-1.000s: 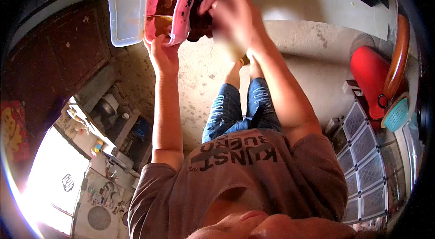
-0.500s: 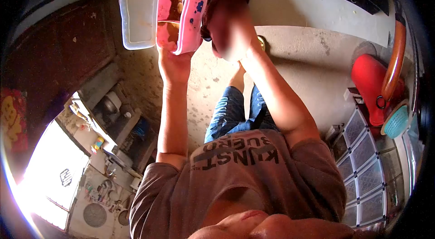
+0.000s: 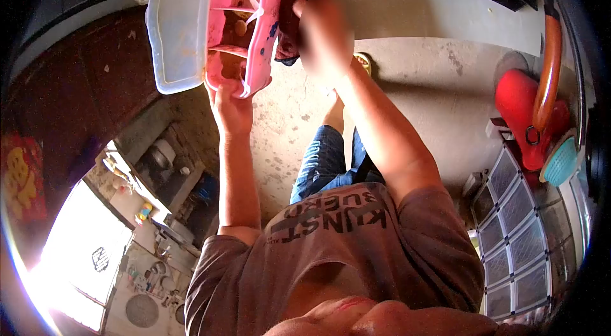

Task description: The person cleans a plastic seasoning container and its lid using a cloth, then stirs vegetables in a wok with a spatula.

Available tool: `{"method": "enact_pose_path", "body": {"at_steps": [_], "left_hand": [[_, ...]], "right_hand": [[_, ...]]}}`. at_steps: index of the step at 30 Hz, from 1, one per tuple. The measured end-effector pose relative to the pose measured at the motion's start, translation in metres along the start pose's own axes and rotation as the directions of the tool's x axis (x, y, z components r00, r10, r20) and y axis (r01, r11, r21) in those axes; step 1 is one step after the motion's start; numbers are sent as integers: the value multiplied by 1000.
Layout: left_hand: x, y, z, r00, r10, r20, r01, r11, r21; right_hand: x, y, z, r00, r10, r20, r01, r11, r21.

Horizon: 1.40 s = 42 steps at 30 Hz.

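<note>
The pink divided box (image 3: pixel 266 24) extended away from the left hand (image 3: pixel 232 110), closed around its near end, its brown-stained compartments exposed beside the open translucent lid (image 3: pixel 181 24), while the partly blurred right hand (image 3: pixel 324 30) gripped a dark red cloth (image 3: pixel 289 30) just beside it.

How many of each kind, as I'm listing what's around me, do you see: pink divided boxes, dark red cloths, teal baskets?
Pink divided box: 1
Dark red cloth: 1
Teal basket: 1
Total: 3
</note>
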<state>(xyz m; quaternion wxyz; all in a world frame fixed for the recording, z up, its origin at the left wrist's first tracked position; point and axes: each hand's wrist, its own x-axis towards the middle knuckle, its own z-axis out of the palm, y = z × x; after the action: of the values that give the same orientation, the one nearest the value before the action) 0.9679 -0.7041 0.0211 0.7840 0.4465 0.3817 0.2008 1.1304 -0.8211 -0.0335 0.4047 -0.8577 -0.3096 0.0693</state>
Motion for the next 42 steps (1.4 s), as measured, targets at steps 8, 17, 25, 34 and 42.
{"method": "enact_pose_path", "body": {"at_steps": [8,17,25,34,42], "left_hand": [[-3,4,-6,999,-12,32,12,1000,-1],[-1,2,-16,998,26,53,-25,999,-28],[-5,-6,-23,999,-24,30,24,1000,8],[-7,-7,-45,991,-72,115,73,997,-2],[-6,0,-33,995,-93,44,93,996,-6]], "right_hand": [[75,1,16,857,471,207,-205,-55,977],[86,7,6,873,418,253,-179,-208,962],[34,-25,16,755,489,437,-311,-320,895],[62,15,34,848,497,181,-155,-95,983],[69,-3,10,823,443,355,-238,-297,925]]}}
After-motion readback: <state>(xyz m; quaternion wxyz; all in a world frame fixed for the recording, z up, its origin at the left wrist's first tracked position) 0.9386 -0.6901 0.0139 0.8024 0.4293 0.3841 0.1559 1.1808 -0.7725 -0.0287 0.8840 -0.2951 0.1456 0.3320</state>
